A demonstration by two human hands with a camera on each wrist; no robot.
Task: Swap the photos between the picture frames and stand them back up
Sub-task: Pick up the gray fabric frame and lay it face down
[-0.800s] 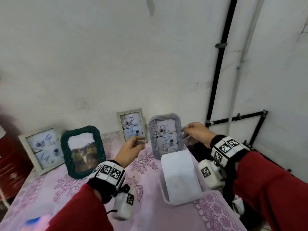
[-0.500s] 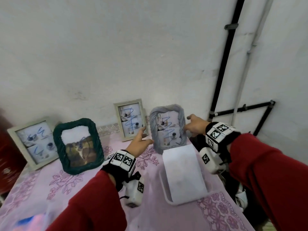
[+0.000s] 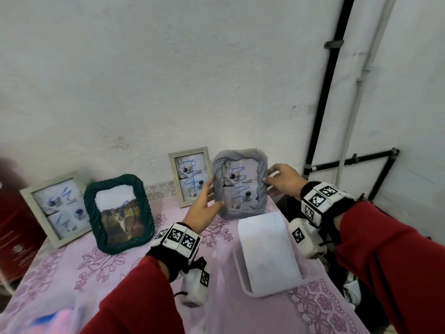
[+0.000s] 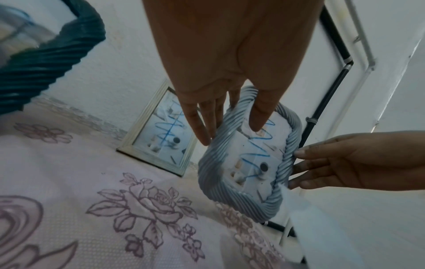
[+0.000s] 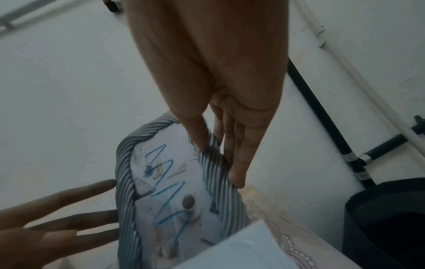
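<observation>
A grey rope-pattern frame (image 3: 240, 155) stands upright near the back wall, showing a photo with a blue scribble. My left hand (image 3: 214, 195) grips its left side, thumb on the front and fingers along the edge. In the left wrist view the thumb lies over the photo in the grey frame (image 4: 214, 182). My right hand (image 3: 272, 179) pinches the right side, thumb on the front border (image 5: 125, 191), fingers behind. A green rope-pattern frame (image 3: 90, 213) with a cat photo stands to the left. Whether the grey frame's base touches the cloth is hidden.
A small white frame (image 3: 173, 179) leans on the wall just left of the grey one. A larger white frame (image 3: 26, 201) stands far left. A white tray (image 3: 237, 266) holding paper lies in front of the grey frame. Black pipes (image 3: 330, 92) run down the right wall.
My left hand has moved right and forward from open air onto the grey frame's left side. My right hand has settled on the right edge. Both now hold the frame.
</observation>
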